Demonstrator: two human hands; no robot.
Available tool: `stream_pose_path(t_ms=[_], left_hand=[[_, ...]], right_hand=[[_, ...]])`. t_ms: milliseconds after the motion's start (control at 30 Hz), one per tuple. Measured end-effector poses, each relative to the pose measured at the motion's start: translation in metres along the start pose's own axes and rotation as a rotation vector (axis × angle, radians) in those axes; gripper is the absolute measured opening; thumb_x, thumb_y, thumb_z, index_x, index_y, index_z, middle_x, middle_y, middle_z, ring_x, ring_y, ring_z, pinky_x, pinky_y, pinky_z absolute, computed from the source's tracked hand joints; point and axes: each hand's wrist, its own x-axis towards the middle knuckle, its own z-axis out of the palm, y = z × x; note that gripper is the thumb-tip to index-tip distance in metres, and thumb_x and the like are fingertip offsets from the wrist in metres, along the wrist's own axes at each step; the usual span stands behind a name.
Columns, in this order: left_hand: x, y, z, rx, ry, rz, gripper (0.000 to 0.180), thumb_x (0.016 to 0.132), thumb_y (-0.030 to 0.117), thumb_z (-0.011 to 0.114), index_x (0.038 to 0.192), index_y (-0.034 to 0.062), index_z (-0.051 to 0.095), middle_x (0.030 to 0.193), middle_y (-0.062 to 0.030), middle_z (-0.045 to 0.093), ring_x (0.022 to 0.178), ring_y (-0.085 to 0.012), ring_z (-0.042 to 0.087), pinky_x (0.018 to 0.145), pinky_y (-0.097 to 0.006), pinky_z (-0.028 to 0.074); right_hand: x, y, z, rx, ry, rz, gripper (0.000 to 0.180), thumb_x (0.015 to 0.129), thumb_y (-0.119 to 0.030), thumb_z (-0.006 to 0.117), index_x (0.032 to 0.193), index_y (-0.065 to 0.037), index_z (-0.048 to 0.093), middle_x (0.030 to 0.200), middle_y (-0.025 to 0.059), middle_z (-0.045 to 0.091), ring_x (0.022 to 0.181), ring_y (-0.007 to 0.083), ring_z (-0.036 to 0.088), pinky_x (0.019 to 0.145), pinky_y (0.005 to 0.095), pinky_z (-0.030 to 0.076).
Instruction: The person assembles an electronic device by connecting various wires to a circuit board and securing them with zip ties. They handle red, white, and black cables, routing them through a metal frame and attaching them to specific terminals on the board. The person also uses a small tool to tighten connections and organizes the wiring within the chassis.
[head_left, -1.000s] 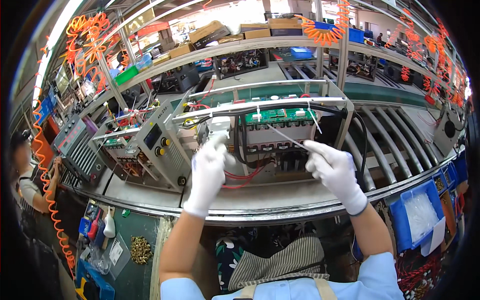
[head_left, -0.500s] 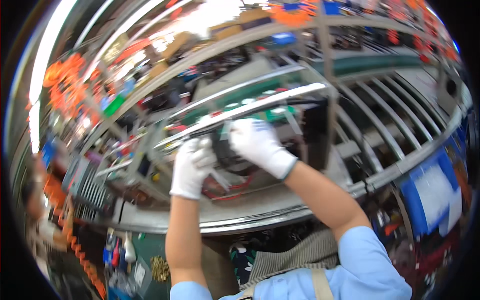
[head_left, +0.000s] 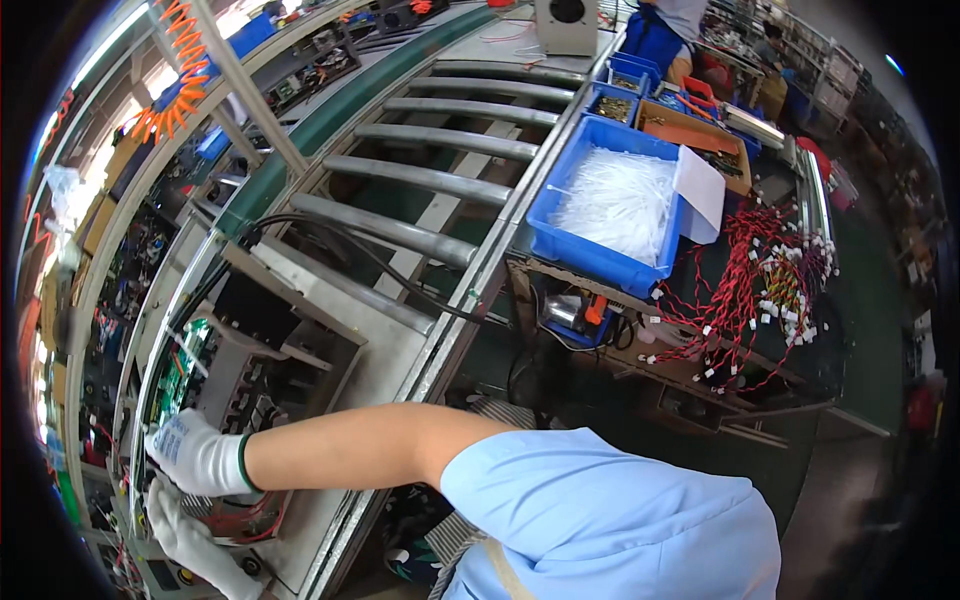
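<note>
Chassis [head_left: 290, 350], an open grey metal box with a green circuit board [head_left: 180, 365] and red wires [head_left: 245, 520] inside, sits on the roller line at the lower left of the view, and both my gloved hands are on its near end. My right hand [head_left: 195, 455] lies over the chassis corner, fingers curled down onto the metal, pressed together rather than spread. My left hand [head_left: 190, 545] is just below it at the chassis edge beside the red wires; its fingers look loosely bent, but I cannot tell whether they pinch anything.

I judge I am in the middle of working on or seating something at this end of the chassis, with my head turned away from it. The next move calls for looking back down, since my hands are at the rim of what I can see.

Beyond the chassis to the right, black cables [head_left: 400, 270] cross the steel rollers [head_left: 440, 190]. Past the rollers, on the side bench, stands a rectangular blue bin [head_left: 570, 245] full of white cable ties, with a white paper sheet [head_left: 700, 195] propped at its far corner. Right of that bin lie bundles of red wire harnesses [head_left: 760, 310] with white connectors. Farther off are smaller blue trays [head_left: 625, 95] and an orange one [head_left: 680, 125].
</note>
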Motion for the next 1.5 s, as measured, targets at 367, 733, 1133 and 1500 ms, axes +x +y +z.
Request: stream_pose_path(t_ms=[367, 733, 1133, 1500], left_hand=[[0.016, 0.064, -0.002, 0.053, -0.344, -0.189, 0.02, 0.088, 0.011, 0.067, 0.105, 0.0019, 0.069, 0.072, 0.0011, 0.065, 0.045, -0.0018, 0.042, 0.041, -0.02, 0.031], [0.014, 0.034, 0.004, 0.447, -0.224, 0.243, 0.013, 0.086, 0.009, 0.066, 0.094, -0.0002, 0.069, 0.083, -0.0092, 0.069, 0.074, -0.0185, 0.064, 0.071, -0.03, 0.05], [0.003, 0.035, 0.011, 0.548, -0.002, 0.197, 0.022, 0.085, 0.023, 0.072, 0.092, 0.0039, 0.063, 0.069, -0.0076, 0.064, 0.065, -0.023, 0.062, 0.062, -0.034, 0.048], [-0.042, 0.011, 0.022, 0.574, 0.184, 0.158, 0.024, 0.091, 0.03, 0.064, 0.093, 0.0061, 0.066, 0.073, -0.0153, 0.067, 0.067, -0.0332, 0.066, 0.061, -0.04, 0.05]], right_hand=[[-0.023, 0.029, -0.028, 0.699, 0.017, 0.088, 0.017, 0.087, -0.014, 0.064, 0.1, -0.003, 0.068, 0.092, 0.0132, 0.069, 0.083, 0.0254, 0.068, 0.076, 0.0349, 0.053], [-0.025, 0.024, -0.017, 0.95, -0.052, 0.229, 0.016, 0.089, -0.006, 0.066, 0.104, -0.002, 0.067, 0.092, 0.0027, 0.069, 0.084, 0.0083, 0.062, 0.076, 0.0257, 0.052], [-0.045, 0.008, -0.016, 0.585, 0.203, -0.268, 0.019, 0.076, 0.003, 0.065, 0.094, -0.004, 0.069, 0.089, 0.0105, 0.069, 0.082, 0.0278, 0.066, 0.075, 0.0353, 0.053], [-0.025, 0.001, -0.025, 1.182, -0.181, 0.091, 0.011, 0.102, -0.01, 0.047, 0.105, -0.006, 0.057, 0.103, 0.0026, 0.066, 0.084, 0.0072, 0.062, 0.072, 0.0212, 0.048]])
